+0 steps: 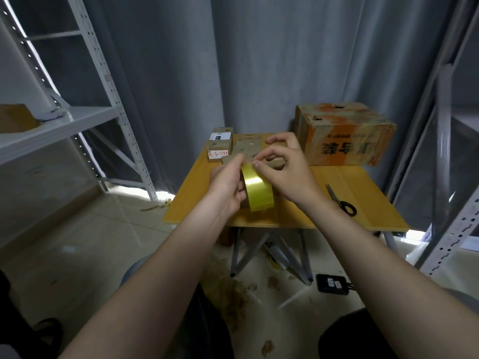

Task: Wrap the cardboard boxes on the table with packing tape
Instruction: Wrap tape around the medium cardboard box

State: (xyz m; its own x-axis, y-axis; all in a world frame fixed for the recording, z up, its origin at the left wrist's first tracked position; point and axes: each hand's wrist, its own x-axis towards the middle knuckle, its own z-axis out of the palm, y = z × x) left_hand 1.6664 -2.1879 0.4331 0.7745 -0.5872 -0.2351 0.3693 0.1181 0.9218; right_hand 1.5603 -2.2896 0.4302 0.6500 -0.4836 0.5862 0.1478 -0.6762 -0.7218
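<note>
Left hand [228, 182] grips the shiny yellow packing-tape roll [258, 191]; right hand [287, 167] pinches its top edge; small brown cardboard boxes [246, 147] lie just beyond.

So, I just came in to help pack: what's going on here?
A person grips a tape roll in the left hand while the right hand pinches its top edge, likely finding the end. The small boxes, a big box and scissors lie on the table, untouched.
</note>
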